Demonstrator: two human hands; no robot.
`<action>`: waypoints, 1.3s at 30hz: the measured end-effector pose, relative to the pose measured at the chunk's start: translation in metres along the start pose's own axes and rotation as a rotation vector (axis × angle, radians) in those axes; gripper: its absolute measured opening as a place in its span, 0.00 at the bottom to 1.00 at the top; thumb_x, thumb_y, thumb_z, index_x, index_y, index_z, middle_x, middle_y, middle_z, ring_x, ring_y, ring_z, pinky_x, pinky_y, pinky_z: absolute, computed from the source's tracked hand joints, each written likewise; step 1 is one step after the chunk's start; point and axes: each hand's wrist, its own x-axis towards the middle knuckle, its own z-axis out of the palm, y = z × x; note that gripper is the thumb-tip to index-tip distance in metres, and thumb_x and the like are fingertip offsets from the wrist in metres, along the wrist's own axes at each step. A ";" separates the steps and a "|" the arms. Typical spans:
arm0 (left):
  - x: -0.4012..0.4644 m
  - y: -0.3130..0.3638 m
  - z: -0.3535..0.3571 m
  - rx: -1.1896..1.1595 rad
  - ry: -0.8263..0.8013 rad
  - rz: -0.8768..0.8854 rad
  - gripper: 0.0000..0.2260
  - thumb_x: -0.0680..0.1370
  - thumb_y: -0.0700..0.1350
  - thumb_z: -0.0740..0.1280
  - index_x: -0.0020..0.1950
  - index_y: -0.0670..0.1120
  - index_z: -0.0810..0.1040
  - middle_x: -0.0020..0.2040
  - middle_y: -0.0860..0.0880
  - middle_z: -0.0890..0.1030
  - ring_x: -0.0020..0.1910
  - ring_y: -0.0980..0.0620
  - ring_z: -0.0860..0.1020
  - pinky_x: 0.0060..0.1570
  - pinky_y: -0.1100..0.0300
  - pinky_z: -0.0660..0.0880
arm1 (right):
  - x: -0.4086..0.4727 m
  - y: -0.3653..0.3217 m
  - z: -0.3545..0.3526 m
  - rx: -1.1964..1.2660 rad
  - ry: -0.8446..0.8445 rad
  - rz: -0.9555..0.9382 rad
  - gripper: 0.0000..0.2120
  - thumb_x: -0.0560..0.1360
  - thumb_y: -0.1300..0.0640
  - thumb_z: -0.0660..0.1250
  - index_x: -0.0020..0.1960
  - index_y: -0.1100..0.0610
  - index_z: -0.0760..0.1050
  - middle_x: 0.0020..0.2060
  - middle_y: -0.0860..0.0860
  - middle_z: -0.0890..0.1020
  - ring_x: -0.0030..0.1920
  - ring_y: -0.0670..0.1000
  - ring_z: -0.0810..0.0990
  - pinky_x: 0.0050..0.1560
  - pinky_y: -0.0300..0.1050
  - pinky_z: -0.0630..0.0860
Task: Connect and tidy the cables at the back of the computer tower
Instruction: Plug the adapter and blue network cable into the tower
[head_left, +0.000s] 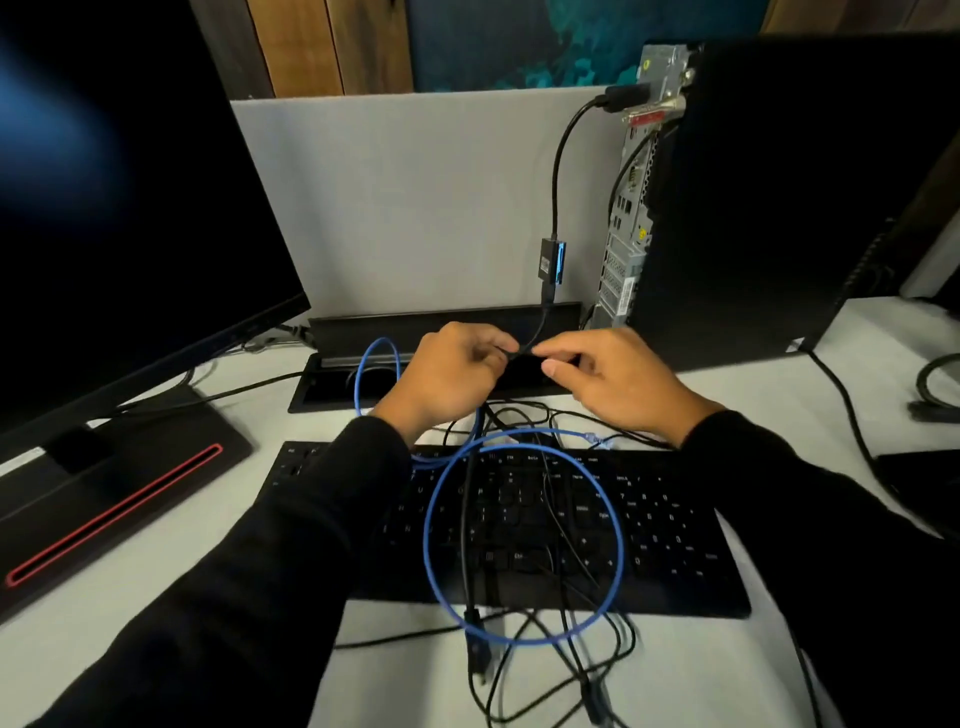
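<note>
The black computer tower (769, 197) stands at the right with its metal back panel (631, 208) facing left. A black cable (558, 161) is plugged in near the panel's top, hangs down through a small adapter box (707, 262), and runs to my hands. My left hand (447, 376) and my right hand (618, 382) both pinch this thin black cable just in front of the tower's base. A blue cable (519, 540) lies in a big loop over the black keyboard (675, 545), among tangled black cables (561, 654).
A dark monitor (119, 218) on a stand with a red slot (114, 514) fills the left. A grey divider panel (415, 202) rises behind an open cable tray (441, 332) in the desk. More black cables (852, 415) run along the white desk at the right.
</note>
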 end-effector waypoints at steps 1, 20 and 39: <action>-0.014 0.003 0.001 -0.039 0.015 0.028 0.10 0.81 0.41 0.67 0.57 0.52 0.85 0.46 0.56 0.85 0.45 0.64 0.81 0.44 0.79 0.69 | -0.011 -0.005 -0.006 0.050 0.004 0.029 0.09 0.81 0.54 0.69 0.59 0.51 0.85 0.45 0.40 0.85 0.38 0.35 0.81 0.41 0.28 0.72; -0.118 -0.003 0.037 -0.073 0.267 -0.162 0.02 0.77 0.43 0.71 0.48 0.46 0.83 0.34 0.57 0.77 0.32 0.63 0.75 0.35 0.74 0.66 | -0.111 -0.025 0.021 -0.142 -0.008 -0.002 0.08 0.80 0.54 0.71 0.57 0.48 0.86 0.36 0.45 0.80 0.40 0.42 0.77 0.48 0.31 0.72; -0.069 0.003 0.015 -0.931 -0.060 -0.388 0.15 0.81 0.31 0.56 0.52 0.38 0.83 0.38 0.43 0.85 0.34 0.51 0.83 0.34 0.61 0.77 | -0.063 -0.016 0.045 -0.160 -0.032 -0.228 0.23 0.83 0.42 0.58 0.77 0.40 0.66 0.53 0.43 0.81 0.54 0.50 0.75 0.59 0.52 0.69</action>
